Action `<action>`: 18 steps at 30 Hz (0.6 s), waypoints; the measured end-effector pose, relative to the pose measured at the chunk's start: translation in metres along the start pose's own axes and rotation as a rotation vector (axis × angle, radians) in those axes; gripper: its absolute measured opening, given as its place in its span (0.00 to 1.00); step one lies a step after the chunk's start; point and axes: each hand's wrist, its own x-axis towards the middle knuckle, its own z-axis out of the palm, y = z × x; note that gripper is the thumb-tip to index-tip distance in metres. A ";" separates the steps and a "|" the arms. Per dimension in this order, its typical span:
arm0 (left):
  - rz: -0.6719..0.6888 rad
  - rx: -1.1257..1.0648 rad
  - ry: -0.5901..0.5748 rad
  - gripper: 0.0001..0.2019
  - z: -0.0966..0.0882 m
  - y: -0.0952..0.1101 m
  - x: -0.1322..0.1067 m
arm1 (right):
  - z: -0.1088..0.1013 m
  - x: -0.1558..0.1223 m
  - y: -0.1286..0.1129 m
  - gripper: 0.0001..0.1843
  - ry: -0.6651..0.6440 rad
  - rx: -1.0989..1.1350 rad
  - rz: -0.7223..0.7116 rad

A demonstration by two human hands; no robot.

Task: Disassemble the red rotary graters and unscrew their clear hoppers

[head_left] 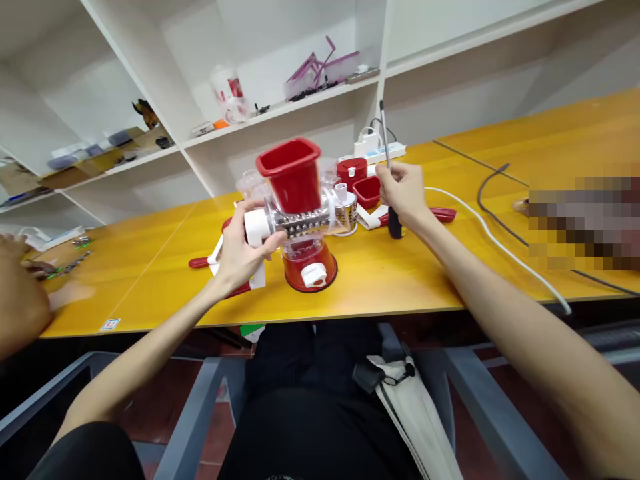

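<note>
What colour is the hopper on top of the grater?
The hopper is red, clearest in the head view.

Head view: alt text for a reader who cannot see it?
At a yellow table, the left hand grips the white end of a red and clear grater, while the right hand holds a screwdriver upright beside it. Behind lie red parts.

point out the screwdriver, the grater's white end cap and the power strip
screwdriver (385, 137): head view, metal shaft
white end cap (256, 228): head view, round face
power strip (397, 152): head view, white casing
</note>
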 end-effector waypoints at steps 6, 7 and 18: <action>0.055 -0.038 -0.163 0.34 -0.006 -0.012 0.021 | 0.005 -0.007 -0.012 0.34 0.103 0.000 0.007; 0.087 -0.025 -0.177 0.34 -0.006 -0.011 0.022 | 0.005 -0.009 -0.017 0.36 0.065 -0.004 0.012; 0.027 0.061 -0.153 0.23 -0.012 -0.029 -0.020 | -0.014 -0.023 -0.037 0.41 -0.832 -0.326 0.268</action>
